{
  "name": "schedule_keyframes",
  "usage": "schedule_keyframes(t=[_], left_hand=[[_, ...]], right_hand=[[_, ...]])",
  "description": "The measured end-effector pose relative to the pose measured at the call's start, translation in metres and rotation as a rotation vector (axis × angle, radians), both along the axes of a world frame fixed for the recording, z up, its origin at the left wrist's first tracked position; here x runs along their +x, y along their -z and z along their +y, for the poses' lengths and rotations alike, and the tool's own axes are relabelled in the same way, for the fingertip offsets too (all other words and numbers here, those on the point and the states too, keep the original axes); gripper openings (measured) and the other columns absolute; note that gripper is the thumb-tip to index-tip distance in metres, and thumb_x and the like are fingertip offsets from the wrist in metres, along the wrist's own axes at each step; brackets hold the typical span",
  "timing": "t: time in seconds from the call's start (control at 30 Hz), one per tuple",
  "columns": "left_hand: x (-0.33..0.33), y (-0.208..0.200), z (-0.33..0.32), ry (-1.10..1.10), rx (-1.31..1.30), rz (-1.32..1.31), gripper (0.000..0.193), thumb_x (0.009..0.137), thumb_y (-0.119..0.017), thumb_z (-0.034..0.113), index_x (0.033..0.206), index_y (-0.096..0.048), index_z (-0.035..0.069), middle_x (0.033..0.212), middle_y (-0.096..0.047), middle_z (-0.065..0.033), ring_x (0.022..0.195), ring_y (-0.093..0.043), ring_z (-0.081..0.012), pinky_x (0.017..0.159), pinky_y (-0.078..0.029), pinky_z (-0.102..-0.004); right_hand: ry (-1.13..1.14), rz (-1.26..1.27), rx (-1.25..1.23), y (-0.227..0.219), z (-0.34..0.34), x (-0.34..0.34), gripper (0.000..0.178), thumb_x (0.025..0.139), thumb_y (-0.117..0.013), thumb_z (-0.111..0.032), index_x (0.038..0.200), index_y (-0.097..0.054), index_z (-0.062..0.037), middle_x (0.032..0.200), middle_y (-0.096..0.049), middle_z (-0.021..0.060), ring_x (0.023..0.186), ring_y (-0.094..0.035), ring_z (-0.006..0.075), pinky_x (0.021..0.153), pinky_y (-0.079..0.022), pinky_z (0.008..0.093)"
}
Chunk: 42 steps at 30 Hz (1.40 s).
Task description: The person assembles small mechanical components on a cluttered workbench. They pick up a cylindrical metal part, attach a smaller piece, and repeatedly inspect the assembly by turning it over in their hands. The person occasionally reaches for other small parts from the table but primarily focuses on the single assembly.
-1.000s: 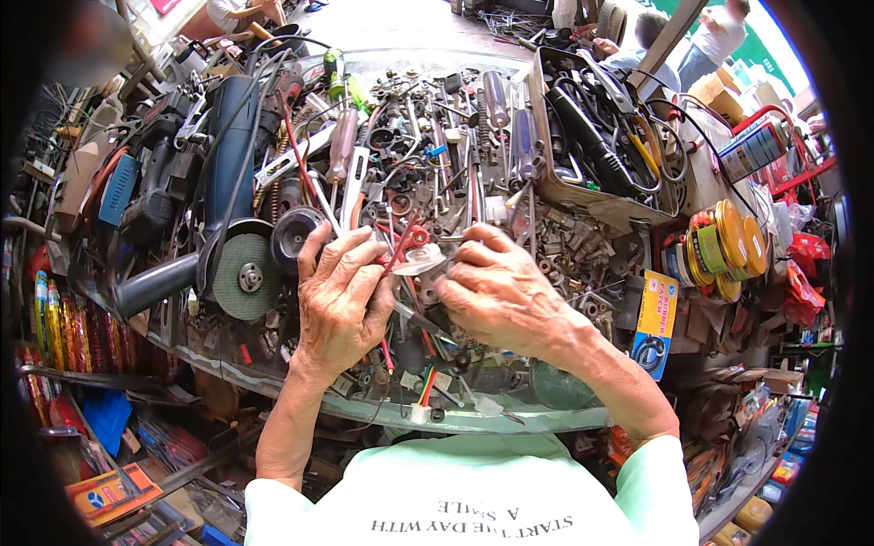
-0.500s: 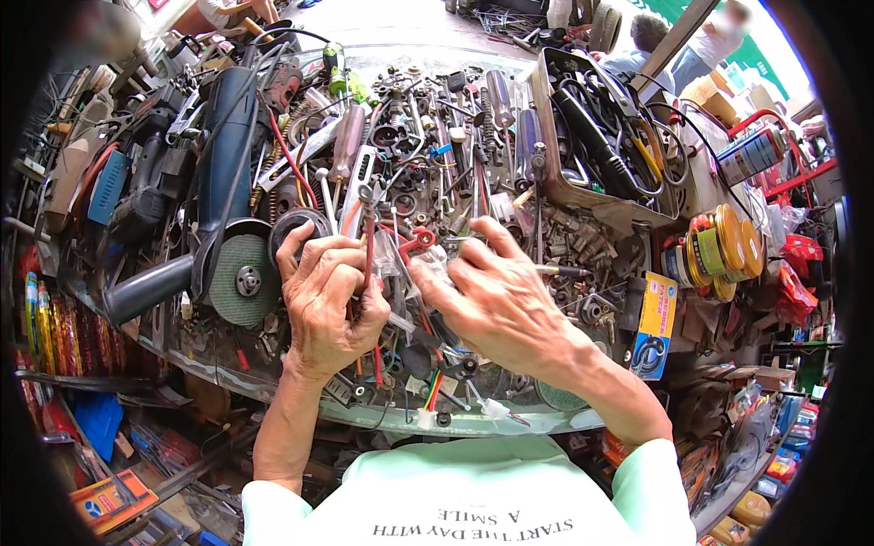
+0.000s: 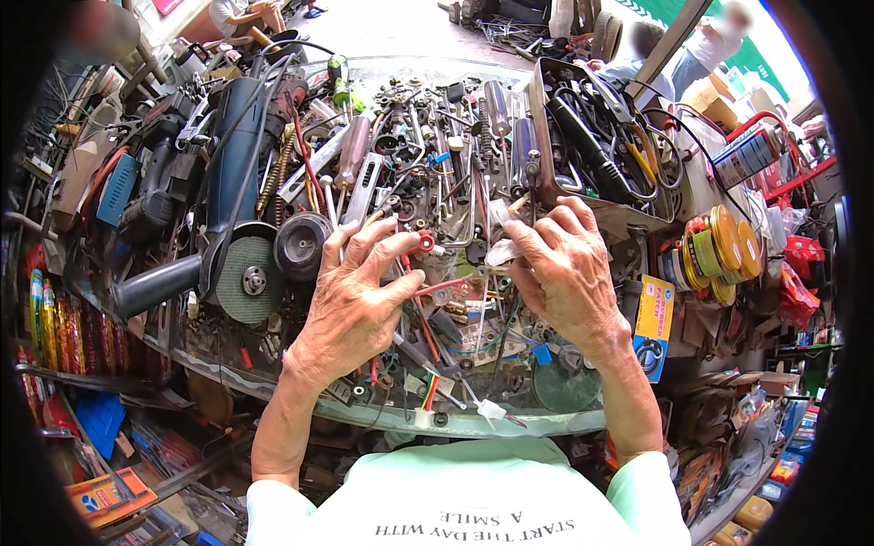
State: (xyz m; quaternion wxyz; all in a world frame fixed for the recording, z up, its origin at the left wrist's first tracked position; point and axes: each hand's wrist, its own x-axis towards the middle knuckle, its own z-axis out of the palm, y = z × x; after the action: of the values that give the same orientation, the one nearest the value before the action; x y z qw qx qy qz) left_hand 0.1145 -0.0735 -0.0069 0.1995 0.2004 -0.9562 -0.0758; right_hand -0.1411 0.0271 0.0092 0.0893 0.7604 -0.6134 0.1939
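Left hand (image 3: 350,314): splayed | right hand (image 3: 566,287): hold on crumpled whitish plastic (image 3: 501,252) couldn't be told | thin red strip (image 3: 442,286) right of blue grinder (image 3: 232,136) could be dragged if swept

Mid-frame, a ring-ended piece (image 3: 426,242) is red and a plastic scrap (image 3: 501,253) whitish. Left of centre, the grinder (image 3: 231,155) shows dark blue, its disc (image 3: 238,296) grey-green. At right, round lids (image 3: 752,240) are golden yellow; at bottom, the shirt (image 3: 455,482) is pale mint with dark lettering.
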Motion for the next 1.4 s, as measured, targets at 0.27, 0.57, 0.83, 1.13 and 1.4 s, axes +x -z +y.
schedule_keyframes(t=[0.27, 0.57, 0.83, 1.13, 1.4], left_hand=[[0.002, -0.003, -0.002, -0.005, 0.016, -0.006, 0.017, 0.069, -0.071, 0.007, 0.085, -0.066, 0.003, 0.134, -0.055, -0.0148, 0.139, -0.042, -0.0351, 0.119, -0.025, -0.0545], [0.010, 0.000, -0.006, -0.124, -0.101, 0.117, 0.016, 0.065, -0.066, 0.010, 0.079, -0.067, 0.003, 0.143, -0.053, -0.0175, 0.141, -0.040, -0.0379, 0.119, -0.024, -0.0555], [0.011, 0.002, -0.006, -0.140, -0.099, 0.145, 0.016, 0.063, -0.066, 0.010, 0.078, -0.066, 0.003, 0.140, -0.056, -0.0181, 0.136, -0.047, -0.0369, 0.117, -0.028, -0.0533], [0.009, 0.006, -0.008, -0.134, -0.107, 0.176, 0.021, 0.061, -0.067, 0.012, 0.081, -0.068, 0.007, 0.134, -0.059, -0.0172, 0.131, -0.052, -0.0366, 0.115, -0.031, -0.0534], [0.013, 0.011, -0.007, -0.162, -0.161, 0.176, 0.023, 0.063, -0.068, 0.013, 0.086, -0.070, 0.007, 0.124, -0.065, -0.0145, 0.125, -0.056, -0.0361, 0.112, -0.035, -0.0539]], right_hand=[[0.103, -0.013, -0.052, -0.016, 0.024, 0.021, 0.053, 0.075, -0.070, -0.005, 0.127, -0.062, 0.0041, 0.078, -0.056, 0.0093, 0.080, -0.057, 0.0282, 0.104, -0.042, 0.0525], [-0.215, -0.122, 0.030, 0.001, 0.037, 0.081, 0.035, 0.072, -0.067, -0.012, 0.104, -0.065, 0.0033, 0.087, -0.056, 0.0100, 0.086, -0.058, 0.0257, 0.080, -0.051, 0.0386], [0.101, 0.043, 0.199, 0.012, 0.041, 0.079, 0.019, 0.072, -0.067, -0.006, 0.090, -0.062, -0.0006, 0.085, -0.054, 0.0112, 0.083, -0.058, 0.0264, 0.069, -0.049, 0.0395], [-0.448, -0.212, 0.246, -0.011, 0.076, 0.113, 0.027, 0.074, -0.069, -0.012, 0.095, -0.066, 0.0026, 0.081, -0.057, 0.0067, 0.076, -0.059, 0.0205, 0.059, -0.050, 0.0320], [-0.435, 0.112, 0.260, 0.010, 0.086, 0.108, 0.021, 0.072, -0.066, -0.015, 0.087, -0.066, 0.0003, 0.080, -0.057, 0.0041, 0.075, -0.059, 0.0148, 0.054, -0.043, 0.0257]])
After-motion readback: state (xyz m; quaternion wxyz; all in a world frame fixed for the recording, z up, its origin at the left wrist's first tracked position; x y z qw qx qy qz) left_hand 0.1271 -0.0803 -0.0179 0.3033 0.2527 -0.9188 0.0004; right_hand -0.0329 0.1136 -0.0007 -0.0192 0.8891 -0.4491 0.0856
